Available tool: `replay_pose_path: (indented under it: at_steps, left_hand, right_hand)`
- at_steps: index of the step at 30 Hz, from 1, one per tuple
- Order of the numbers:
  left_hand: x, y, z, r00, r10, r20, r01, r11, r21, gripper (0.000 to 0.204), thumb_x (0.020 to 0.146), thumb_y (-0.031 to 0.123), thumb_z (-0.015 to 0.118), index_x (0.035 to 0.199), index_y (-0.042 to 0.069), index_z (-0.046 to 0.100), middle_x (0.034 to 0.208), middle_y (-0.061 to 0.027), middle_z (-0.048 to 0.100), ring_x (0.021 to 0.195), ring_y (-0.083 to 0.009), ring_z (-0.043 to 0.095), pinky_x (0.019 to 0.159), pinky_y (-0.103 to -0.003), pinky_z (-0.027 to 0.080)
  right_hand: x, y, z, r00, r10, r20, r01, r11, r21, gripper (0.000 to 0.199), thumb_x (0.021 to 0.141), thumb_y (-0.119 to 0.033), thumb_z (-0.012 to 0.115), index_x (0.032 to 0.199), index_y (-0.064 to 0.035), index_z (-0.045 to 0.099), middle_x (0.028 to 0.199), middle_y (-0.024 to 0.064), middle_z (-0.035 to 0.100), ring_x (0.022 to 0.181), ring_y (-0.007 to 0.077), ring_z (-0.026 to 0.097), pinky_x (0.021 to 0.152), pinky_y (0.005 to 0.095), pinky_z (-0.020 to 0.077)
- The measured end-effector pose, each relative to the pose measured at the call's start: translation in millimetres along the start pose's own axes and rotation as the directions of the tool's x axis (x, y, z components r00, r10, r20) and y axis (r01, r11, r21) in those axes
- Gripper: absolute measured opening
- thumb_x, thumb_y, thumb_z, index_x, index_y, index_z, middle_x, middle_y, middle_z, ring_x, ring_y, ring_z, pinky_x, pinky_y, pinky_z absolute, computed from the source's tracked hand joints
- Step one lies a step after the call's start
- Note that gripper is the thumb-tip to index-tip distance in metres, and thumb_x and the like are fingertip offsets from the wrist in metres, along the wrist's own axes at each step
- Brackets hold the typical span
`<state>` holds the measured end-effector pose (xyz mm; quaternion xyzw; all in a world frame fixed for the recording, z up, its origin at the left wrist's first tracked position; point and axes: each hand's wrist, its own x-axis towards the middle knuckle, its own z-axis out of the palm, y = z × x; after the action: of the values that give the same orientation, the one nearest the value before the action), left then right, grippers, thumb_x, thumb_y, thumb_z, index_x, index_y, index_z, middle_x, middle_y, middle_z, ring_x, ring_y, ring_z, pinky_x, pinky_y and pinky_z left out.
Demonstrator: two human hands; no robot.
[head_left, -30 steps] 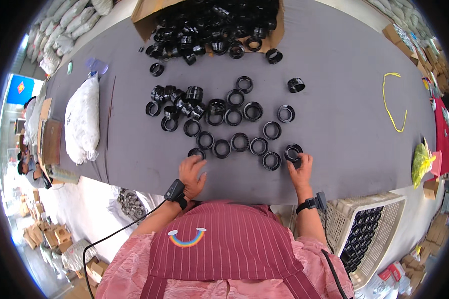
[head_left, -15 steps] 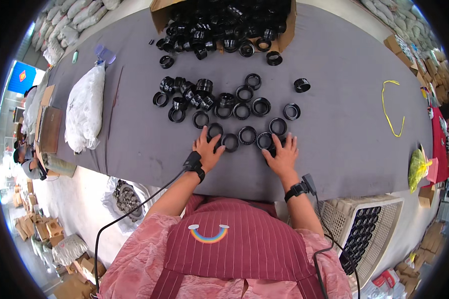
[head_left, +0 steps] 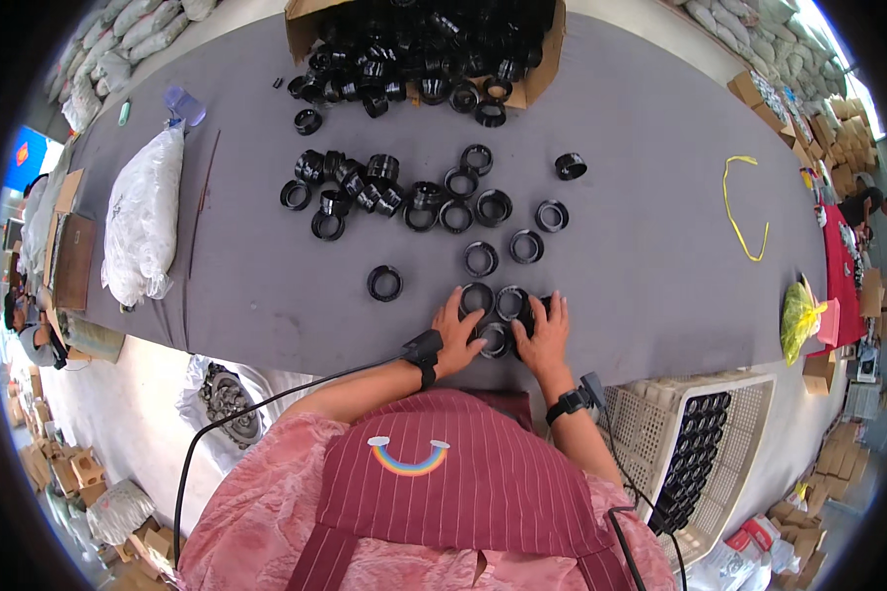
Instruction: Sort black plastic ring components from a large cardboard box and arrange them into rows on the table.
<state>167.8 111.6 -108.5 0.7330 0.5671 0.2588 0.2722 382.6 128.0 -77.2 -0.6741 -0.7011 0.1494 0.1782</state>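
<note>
Black rings lie on the grey-covered table. Close to my body, three of them sit bunched between my hands: an upper left ring (head_left: 477, 298), an upper right ring (head_left: 511, 303) and a lower ring (head_left: 495, 341). My left hand (head_left: 456, 338) rests against the left side of this bunch, fingers apart, its thumb by the lower ring. On the opposite side my right hand (head_left: 546, 340) has its fingers stretched out, with a dark ring partly hidden beneath them. Another ring (head_left: 385, 283) lies alone left of the bunch. Farther off are several scattered rings (head_left: 454, 216).
A cardboard box (head_left: 546, 79) spills black rings at the far edge. To the left lies a white plastic bag (head_left: 145, 217); to the right, a yellow strip (head_left: 729, 212). Below the table's right edge stands a crate (head_left: 749, 433) of black rings. Cables trail from both wrists.
Both hands have drawn nearer to my body and closer together, bringing several rings into a bunch. One ring now sits apart to the left. The whole view has shifted slightly.
</note>
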Motion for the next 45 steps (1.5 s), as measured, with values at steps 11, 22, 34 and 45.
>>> replay_pose_path:
  at_steps: [11, 22, 34, 45]
  left_hand:
    - [61.4, 10.2, -28.3, 0.968, -0.118, -0.223, 0.138, 0.987, 0.078, 0.063, 0.081, 0.022, 0.07, 0.14, 0.011, 0.05, 0.144, -0.0213, 0.04, 0.128, -0.0425, 0.041, 0.106, -0.051, 0.035]
    - [202.9, 24.8, -37.4, 0.994, -0.109, 0.003, 0.098, 0.903, 0.417, 0.068, 0.077, 0.021, 0.074, 0.14, 0.011, 0.047, 0.145, -0.0176, 0.044, 0.135, -0.0354, 0.04, 0.111, -0.05, 0.032]
    - [236.4, 58.5, -42.7, 0.983, -0.113, -0.147, 0.125, 0.989, 0.08, 0.077, 0.066, 0.026, 0.08, 0.135, 0.006, 0.051, 0.128, -0.0182, 0.051, 0.12, -0.0374, 0.049, 0.102, -0.046, 0.041]
    - [204.2, 80.0, 17.8, 0.978, 0.196, -0.072, -0.189, 0.978, 0.093, 0.052, 0.073, 0.025, 0.078, 0.119, 0.006, 0.062, 0.124, -0.0168, 0.058, 0.116, -0.0357, 0.055, 0.096, -0.045, 0.045]
  right_hand:
    - [151.4, 21.2, -25.7, 0.987, -0.153, -0.056, 0.152, 0.988, -0.032, 0.061, 0.085, -0.039, 0.067, 0.14, -0.0166, 0.05, 0.151, 0.0286, 0.033, 0.141, 0.0473, 0.027, 0.111, 0.0608, 0.0254]
    - [141.3, 36.8, -35.6, 0.855, -0.471, 0.218, 0.472, 0.88, 0.054, 0.049, 0.083, -0.033, 0.068, 0.127, -0.0134, 0.06, 0.133, 0.0222, 0.048, 0.126, 0.0426, 0.042, 0.104, 0.0575, 0.0335]
    - [336.4, 105.5, -24.2, 0.979, -0.177, -0.097, 0.195, 0.955, 0.222, 0.038, 0.092, -0.009, 0.055, 0.128, -0.0216, 0.058, 0.113, 0.0215, 0.06, 0.097, 0.0395, 0.064, 0.078, 0.0461, 0.0543]
    - [268.3, 78.9, -76.7, 0.815, -0.254, 0.52, 0.354, 0.93, -0.099, 0.038, 0.083, -0.019, 0.061, 0.12, -0.013, 0.065, 0.104, 0.0185, 0.066, 0.101, 0.0378, 0.063, 0.085, 0.0478, 0.0513]
